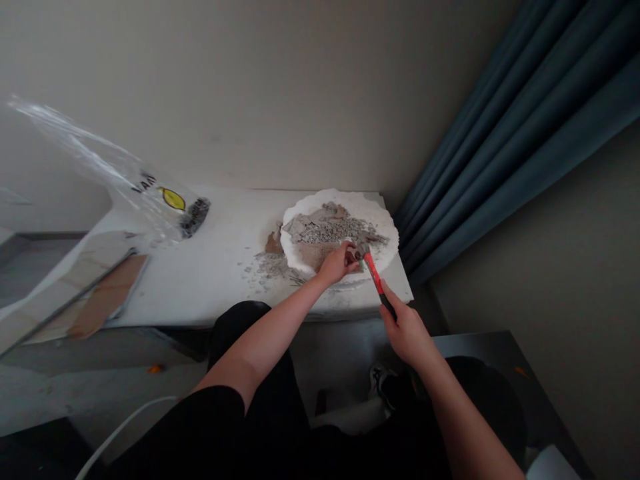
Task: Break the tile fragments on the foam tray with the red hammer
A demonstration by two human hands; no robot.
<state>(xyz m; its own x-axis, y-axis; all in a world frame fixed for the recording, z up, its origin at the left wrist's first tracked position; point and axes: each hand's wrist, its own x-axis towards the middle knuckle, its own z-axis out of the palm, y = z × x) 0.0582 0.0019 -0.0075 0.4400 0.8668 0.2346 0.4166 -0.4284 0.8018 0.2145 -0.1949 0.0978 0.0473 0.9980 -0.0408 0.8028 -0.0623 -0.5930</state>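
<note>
My right hand [404,323] is wrapped round the black grip of a hammer [373,271] with a red handle. The hammer's grey head lies over the right part of a white, ragged-edged round tray [385,220]. Just left of the head, my left hand [339,262] has its fingers closed round a small dark piece [351,257], too small to name. Grey crumbled material [320,229] covers the middle of the tray, and a flat brownish slab [314,253] lies near its front edge, partly behind my left hand.
The tray stands on a white table [225,267], with grey crumbs [270,267] scattered left of it. Further left are a clear plastic bag [160,200] with dark bits and a brown cardboard piece [107,297]. Blue curtains [480,140] hang at the right.
</note>
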